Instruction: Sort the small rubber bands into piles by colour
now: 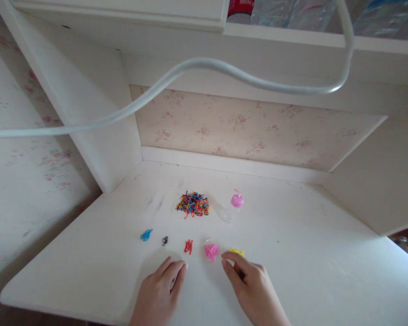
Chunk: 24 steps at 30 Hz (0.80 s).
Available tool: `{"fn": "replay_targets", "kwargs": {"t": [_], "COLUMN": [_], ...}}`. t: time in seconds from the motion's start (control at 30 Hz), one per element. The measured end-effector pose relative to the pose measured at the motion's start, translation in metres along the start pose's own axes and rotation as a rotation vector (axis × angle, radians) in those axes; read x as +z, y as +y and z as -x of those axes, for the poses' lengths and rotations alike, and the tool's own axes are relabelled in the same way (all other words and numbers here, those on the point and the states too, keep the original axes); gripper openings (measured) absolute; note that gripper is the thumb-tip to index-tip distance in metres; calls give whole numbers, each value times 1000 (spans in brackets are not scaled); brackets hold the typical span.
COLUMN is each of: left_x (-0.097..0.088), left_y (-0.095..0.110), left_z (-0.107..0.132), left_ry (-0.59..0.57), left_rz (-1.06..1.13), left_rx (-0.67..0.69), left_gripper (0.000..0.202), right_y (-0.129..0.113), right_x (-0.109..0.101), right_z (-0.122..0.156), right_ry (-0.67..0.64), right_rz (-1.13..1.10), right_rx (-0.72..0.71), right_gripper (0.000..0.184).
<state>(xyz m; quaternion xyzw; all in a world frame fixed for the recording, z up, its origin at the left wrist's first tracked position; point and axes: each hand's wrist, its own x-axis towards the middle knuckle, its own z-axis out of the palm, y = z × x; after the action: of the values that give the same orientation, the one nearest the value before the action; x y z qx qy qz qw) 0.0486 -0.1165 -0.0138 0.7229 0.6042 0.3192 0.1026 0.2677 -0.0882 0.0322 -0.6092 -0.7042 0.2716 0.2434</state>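
My left hand (161,286) rests low on the white tabletop, its fingers bent and thumb drawn in against the index finger. Just beyond its fingertips lies a small pile of red rubber bands (188,246). My right hand (250,281) is closed in a pinch beside the pink rubber bands (211,251); anything between its fingertips is too small to make out. Partly hidden behind that hand are yellow bands (237,251). Black bands (165,241) and blue bands (146,234) lie in separate piles to the left. Farther back sits a larger heap of mixed-colour bands (193,204).
Behind the pink pile is a small clear container with a pink apple-like top (237,200). A white cable (204,63) crosses the upper view. Cabinet panels (88,104) enclose the desk (302,253), with plastic-wrapped items (309,13) on a shelf above.
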Motion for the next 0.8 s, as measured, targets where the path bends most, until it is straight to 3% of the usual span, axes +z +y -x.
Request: {"fn": "replay_targets", "kwargs": {"t": [0.13, 0.27, 0.37, 0.6, 0.8], "left_x": [-6, -6, -5, 0, 0], "left_y": [-3, -2, -3, -7, -9], "left_z": [4, 3, 3, 4, 5], "left_ry": [-30, -7, 14, 93, 34], "left_rz": [189, 289, 330, 335, 349], "left_rx": [-128, -156, -158, -118, -113], "left_gripper": [33, 37, 38, 38, 35], "right_y": [-34, -43, -43, -40, -36], "right_x": [-7, 17, 34, 47, 48], "right_z": [-51, -104, -129, -145, -148], "right_ry": [-22, -48, -67, -79, -99], "right_rz": [248, 499, 600, 639, 647], "right_rx": [-63, -24, -12, -26, -40], "right_gripper": [30, 33, 37, 33, 33]}}
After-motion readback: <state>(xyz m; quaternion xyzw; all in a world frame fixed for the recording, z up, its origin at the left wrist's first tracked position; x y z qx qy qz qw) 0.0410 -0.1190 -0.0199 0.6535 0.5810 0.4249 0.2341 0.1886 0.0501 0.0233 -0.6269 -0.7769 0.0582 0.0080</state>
